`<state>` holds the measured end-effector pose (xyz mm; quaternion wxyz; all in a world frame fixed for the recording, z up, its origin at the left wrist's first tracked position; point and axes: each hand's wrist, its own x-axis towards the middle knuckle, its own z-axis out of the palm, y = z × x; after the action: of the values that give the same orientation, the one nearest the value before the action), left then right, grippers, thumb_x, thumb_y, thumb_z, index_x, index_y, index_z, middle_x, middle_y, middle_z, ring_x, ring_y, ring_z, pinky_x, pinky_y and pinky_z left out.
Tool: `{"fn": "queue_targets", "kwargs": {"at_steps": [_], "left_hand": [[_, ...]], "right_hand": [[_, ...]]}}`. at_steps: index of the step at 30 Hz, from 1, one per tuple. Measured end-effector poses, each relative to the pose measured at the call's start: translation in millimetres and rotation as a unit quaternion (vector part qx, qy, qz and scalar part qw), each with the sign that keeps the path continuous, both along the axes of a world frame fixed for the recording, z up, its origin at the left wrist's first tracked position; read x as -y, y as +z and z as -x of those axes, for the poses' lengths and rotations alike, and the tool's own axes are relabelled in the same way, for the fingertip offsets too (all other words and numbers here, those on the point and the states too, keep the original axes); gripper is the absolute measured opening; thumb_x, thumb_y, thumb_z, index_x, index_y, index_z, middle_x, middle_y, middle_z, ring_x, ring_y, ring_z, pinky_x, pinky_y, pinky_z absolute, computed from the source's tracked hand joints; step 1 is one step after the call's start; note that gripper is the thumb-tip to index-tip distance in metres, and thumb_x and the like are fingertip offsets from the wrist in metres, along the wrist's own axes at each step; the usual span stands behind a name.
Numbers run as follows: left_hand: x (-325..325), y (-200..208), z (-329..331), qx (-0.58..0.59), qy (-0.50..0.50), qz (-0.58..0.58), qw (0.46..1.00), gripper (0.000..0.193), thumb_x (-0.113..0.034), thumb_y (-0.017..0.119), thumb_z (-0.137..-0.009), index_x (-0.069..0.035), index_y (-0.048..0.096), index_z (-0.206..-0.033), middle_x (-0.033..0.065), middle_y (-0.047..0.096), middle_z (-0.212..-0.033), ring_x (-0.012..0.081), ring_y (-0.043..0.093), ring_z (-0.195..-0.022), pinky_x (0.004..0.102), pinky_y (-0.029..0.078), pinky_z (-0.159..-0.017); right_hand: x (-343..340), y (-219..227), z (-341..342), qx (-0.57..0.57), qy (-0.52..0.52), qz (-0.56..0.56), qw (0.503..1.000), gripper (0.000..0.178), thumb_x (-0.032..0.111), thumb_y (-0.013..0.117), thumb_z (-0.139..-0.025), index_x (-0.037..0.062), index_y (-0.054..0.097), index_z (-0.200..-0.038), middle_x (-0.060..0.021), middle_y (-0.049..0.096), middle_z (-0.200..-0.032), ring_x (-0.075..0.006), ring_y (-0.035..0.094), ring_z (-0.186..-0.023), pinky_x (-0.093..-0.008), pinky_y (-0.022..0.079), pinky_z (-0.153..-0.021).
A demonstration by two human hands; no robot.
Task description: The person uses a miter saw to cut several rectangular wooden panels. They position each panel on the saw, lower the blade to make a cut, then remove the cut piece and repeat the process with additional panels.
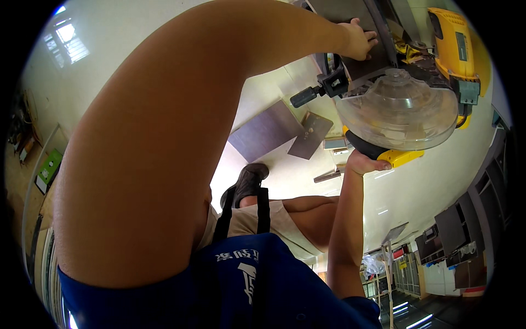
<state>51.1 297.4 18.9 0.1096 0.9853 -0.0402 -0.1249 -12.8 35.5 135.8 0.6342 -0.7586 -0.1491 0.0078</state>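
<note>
A mitre saw with a yellow motor housing (453, 46) and a clear round blade guard (397, 112) stands at the upper right. My right hand (364, 163) is wrapped around its black and yellow handle (405, 158), below the guard. Across the upper part of the view, my left arm stretches to a dark board (359, 68) on the saw. My left hand (359, 41) lies on that board with its fingers spread. Close to the board sits a black clamp (331, 82) with a ribbed knob. The blade itself I cannot make out.
Two dark panels (268, 130) lie on the pale floor, with small offcuts (329, 176) near them. My dark shoe (249, 180) is beside the panels. Dark cabinets (452, 227) and a pole-like stand (389, 263) are at the right. A green box (50, 167) sits far left.
</note>
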Motion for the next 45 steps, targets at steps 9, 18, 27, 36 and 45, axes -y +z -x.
{"fn": "queue_targets", "kwargs": {"at_steps": [9, 18, 27, 36, 45], "left_hand": [[2, 14, 14, 0.004, -0.067, -0.036, 0.997, 0.050, -0.021, 0.052, -0.094, -0.036, 0.044, -0.141, 0.0071, 0.027, -0.156, 0.0271, 0.024, -0.145, 0.0632, 0.037, -0.102], [1, 6, 23, 0.022, -0.109, -0.068, 0.991, 0.055, -0.018, 0.056, -0.092, -0.034, 0.042, -0.142, 0.0110, 0.026, -0.156, 0.0293, 0.024, -0.145, 0.0646, 0.040, -0.098], [-10, 14, 19, 0.038, -0.175, -0.096, 0.979, 0.051, -0.020, 0.049, -0.093, -0.026, 0.042, -0.143, 0.0185, 0.025, -0.155, 0.0354, 0.024, -0.144, 0.0670, 0.038, -0.098], [9, 15, 13, 0.017, -0.201, -0.120, 0.972, 0.095, -0.024, 0.082, -0.070, -0.025, 0.030, -0.149, 0.0165, 0.020, -0.157, 0.0341, 0.017, -0.146, 0.0562, 0.038, -0.106], [0, 31, 22, -0.003, -0.200, -0.134, 0.971, 0.095, -0.029, 0.083, -0.068, -0.023, 0.031, -0.148, 0.0168, 0.022, -0.156, 0.0338, 0.020, -0.145, 0.0544, 0.041, -0.105]], "right_hand": [[0, 21, -5, -0.051, -0.044, -0.031, 0.997, 0.091, 0.072, 0.043, -0.087, 0.0085, 0.023, -0.149, -0.0147, 0.032, -0.150, -0.0306, 0.041, -0.132, -0.0474, 0.035, -0.111], [-12, 126, -82, -0.234, -0.063, -0.051, 0.969, 0.063, 0.063, 0.035, -0.094, 0.0110, 0.049, -0.127, -0.0092, 0.059, -0.102, -0.0216, 0.056, -0.072, -0.0351, 0.051, -0.067], [-26, 210, -239, -0.297, -0.001, -0.018, 0.955, 0.043, 0.023, 0.061, -0.091, -0.0002, 0.051, -0.126, -0.0157, 0.061, -0.117, -0.0319, 0.062, -0.106, -0.0417, 0.052, -0.092], [-30, 218, -234, -0.294, -0.012, -0.039, 0.955, 0.036, 0.037, 0.052, -0.092, 0.0034, 0.061, -0.102, -0.0141, 0.067, -0.088, -0.0274, 0.067, -0.073, -0.0398, 0.058, -0.070], [124, -11, -46, -0.211, 0.085, 0.224, 0.948, 0.026, 0.012, 0.055, -0.094, 0.0027, 0.053, -0.118, -0.0100, 0.064, -0.108, -0.0182, 0.063, -0.096, -0.0305, 0.052, -0.081]]}}
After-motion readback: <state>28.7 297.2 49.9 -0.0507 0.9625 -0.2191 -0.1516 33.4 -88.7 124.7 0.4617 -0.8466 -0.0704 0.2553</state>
